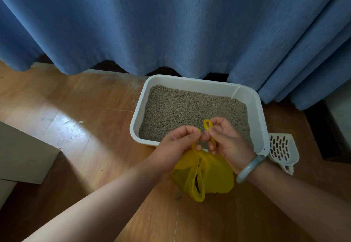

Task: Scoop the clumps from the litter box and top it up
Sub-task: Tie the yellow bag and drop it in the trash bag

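Head view, closest to the camera: two bare forearms reach in from the bottom. The left hand point(178, 143) and right hand point(228, 143) are nearly touching, and both have their fingers curled in, pinching the thin twisted handles of a yellow plastic bag point(209, 177). A little loop of handle pokes up out of the right fingers. The bag is crinkly and semi-see-through, slumped on the floor just below the hands, and it covers part of the litter box's near edge. There's a smooth, pale green bracelet point(248, 169) on the right wrist.

The litter box point(144, 97) is a white plastic rounded rectangle sitting on the wood-look floor point(76, 108), filled with fine grey-brown grainy litter point(190, 108). The hands block its near middle. A white slotted scoop point(283, 150) lies just beside its right corner. A heavy blue curtain point(171, 23) hangs in folds right behind, and a pale flat-sided box point(24, 152) sits at the left.
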`<state>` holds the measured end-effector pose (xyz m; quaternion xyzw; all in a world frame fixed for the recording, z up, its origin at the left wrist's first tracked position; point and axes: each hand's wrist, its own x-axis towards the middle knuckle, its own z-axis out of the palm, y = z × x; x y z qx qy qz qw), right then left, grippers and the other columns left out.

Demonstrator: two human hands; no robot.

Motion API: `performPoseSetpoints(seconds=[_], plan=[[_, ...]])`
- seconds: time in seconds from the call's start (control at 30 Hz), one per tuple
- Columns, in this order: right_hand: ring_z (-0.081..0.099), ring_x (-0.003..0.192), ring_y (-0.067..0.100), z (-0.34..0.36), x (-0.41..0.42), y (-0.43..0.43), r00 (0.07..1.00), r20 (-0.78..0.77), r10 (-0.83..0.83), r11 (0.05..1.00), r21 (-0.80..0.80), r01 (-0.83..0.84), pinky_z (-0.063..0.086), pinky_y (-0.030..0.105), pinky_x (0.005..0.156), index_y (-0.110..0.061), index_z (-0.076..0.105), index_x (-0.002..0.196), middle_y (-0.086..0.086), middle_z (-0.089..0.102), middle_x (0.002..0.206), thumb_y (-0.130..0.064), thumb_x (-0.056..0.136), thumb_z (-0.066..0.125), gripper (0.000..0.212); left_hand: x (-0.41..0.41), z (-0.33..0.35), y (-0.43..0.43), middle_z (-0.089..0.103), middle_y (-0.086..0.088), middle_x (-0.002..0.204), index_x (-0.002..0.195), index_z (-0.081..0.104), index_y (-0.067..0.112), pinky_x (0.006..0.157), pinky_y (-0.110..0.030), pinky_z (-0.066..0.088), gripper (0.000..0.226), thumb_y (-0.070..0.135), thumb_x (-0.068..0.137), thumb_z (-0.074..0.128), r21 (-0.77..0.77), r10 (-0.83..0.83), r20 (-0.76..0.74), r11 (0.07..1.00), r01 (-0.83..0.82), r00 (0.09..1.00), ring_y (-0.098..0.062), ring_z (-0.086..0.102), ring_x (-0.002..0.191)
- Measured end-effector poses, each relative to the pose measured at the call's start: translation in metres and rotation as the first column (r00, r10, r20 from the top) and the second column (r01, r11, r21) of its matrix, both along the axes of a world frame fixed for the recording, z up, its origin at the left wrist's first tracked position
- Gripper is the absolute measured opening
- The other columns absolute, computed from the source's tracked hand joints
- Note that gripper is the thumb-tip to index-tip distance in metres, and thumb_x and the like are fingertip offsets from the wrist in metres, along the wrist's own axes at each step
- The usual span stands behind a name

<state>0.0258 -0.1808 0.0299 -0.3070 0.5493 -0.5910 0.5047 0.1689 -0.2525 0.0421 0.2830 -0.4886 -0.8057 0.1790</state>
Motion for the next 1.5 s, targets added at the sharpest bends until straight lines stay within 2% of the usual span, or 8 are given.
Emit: performPoseSetpoints(seconds=[0.13, 0.4, 0.57, 0.7, 0.87, 1.17, 1.3, 1.5], plan=[[0.046, 0.047, 0.009, -0.009, -0.001, 0.012, 0.918, -0.358, 0.17, 0.984, 0.02, -0.175, 0.037, 0.021, 0.046, -0.013, 0.041, 0.097, -0.003, 0.058, 0.063, -0.015, 0.089, 0.046, 0.01, 0.009, -0.012, -0.001, 0.065, 0.007, 0.074, 0.089, 0.06, -0.001, 0.061, -0.013, 0.043, 0.003, -0.001, 0.088, 0.058, -0.251, -0.103, 0.122, 0.959, 0.131, 0.987, 0.0, 0.052, 0.061], [0.056, 0.067, 0.004, -0.025, -0.012, 0.034, 0.613, -0.726, 0.312, 0.938, 0.13, -0.323, 0.038, 0.013, 0.067, -0.024, 0.044, 0.094, -0.007, 0.062, 0.07, -0.019, 0.09, 0.045, 0.006, 0.044, -0.033, -0.024, 0.063, 0.003, 0.088, 0.084, 0.062, 0.033, 0.067, -0.016, 0.044, 0.025, 0.024, 0.063, 0.073, -0.466, -0.181, 0.507, 0.765, 0.445, 0.843, 0.004, 0.05, 0.071], [0.057, 0.068, 0.001, -0.033, -0.02, 0.037, 0.642, -0.689, 0.336, 0.94, 0.199, -0.278, 0.037, 0.01, 0.067, -0.019, 0.047, 0.096, -0.009, 0.064, 0.073, -0.018, 0.092, 0.048, 0.004, 0.054, -0.033, -0.031, 0.065, -0.003, 0.091, 0.087, 0.064, 0.032, 0.069, -0.025, 0.047, 0.031, 0.029, 0.057, 0.074, -0.446, -0.142, 0.545, 0.786, 0.429, 0.826, 0.0, 0.052, 0.073], [0.054, 0.06, 0.004, -0.024, -0.02, 0.027, 0.878, -0.396, 0.269, 0.959, 0.194, -0.207, 0.044, 0.017, 0.064, -0.012, 0.052, 0.096, -0.005, 0.069, 0.071, -0.004, 0.093, 0.051, 0.009, 0.04, -0.018, -0.023, 0.062, 0.006, 0.092, 0.104, 0.064, 0.012, 0.068, -0.018, 0.047, 0.034, 0.001, 0.073, 0.074, -0.319, -0.067, 0.245, 0.937, 0.145, 0.967, -0.002, 0.056, 0.076], [0.052, 0.053, 0.004, -0.008, -0.014, 0.02, 0.975, -0.162, 0.154, 0.985, 0.101, -0.139, 0.044, 0.016, 0.054, -0.007, 0.056, 0.094, -0.001, 0.068, 0.066, -0.001, 0.091, 0.049, 0.01, 0.015, -0.007, -0.004, 0.056, -0.001, 0.093, 0.128, 0.05, 0.029, 0.073, -0.022, 0.046, 0.062, -0.001, 0.078, 0.07, -0.321, -0.084, 0.104, 0.94, 0.113, 0.991, -0.011, 0.052, 0.081], [0.057, 0.063, 0.007, -0.018, -0.019, 0.027, 0.837, -0.447, 0.315, 0.949, 0.152, -0.276, 0.042, 0.018, 0.06, -0.017, 0.059, 0.084, -0.002, 0.066, 0.065, -0.019, 0.083, 0.058, 0.003, 0.019, -0.023, -0.002, 0.046, 0.012, 0.068, 0.11, 0.057, 0.036, 0.06, -0.016, 0.036, 0.048, 0.024, 0.067, 0.072, -0.507, -0.117, 0.28, 0.825, 0.251, 0.953, -0.001, 0.041, 0.06], [0.058, 0.063, 0.013, -0.024, -0.028, 0.036, 0.764, -0.554, 0.33, 0.944, 0.193, -0.267, 0.046, 0.031, 0.062, -0.021, 0.061, 0.084, -0.003, 0.066, 0.068, -0.013, 0.088, 0.06, 0.009, 0.035, -0.036, -0.007, 0.05, 0.017, 0.066, 0.101, 0.062, 0.044, 0.062, -0.019, 0.039, 0.04, 0.041, 0.062, 0.071, -0.53, -0.078, 0.352, 0.805, 0.268, 0.933, -0.001, 0.045, 0.063], [0.06, 0.063, 0.02, -0.025, -0.033, 0.043, 0.689, -0.64, 0.34, 0.94, 0.254, -0.228, 0.049, 0.037, 0.062, -0.02, 0.061, 0.085, -0.007, 0.066, 0.068, -0.011, 0.088, 0.061, 0.01, 0.042, -0.034, -0.012, 0.054, 0.01, 0.07, 0.097, 0.06, 0.044, 0.059, -0.01, 0.036, 0.032, 0.034, 0.068, 0.07, -0.612, -0.059, 0.441, 0.71, 0.348, 0.896, 0.0, 0.049, 0.063]])
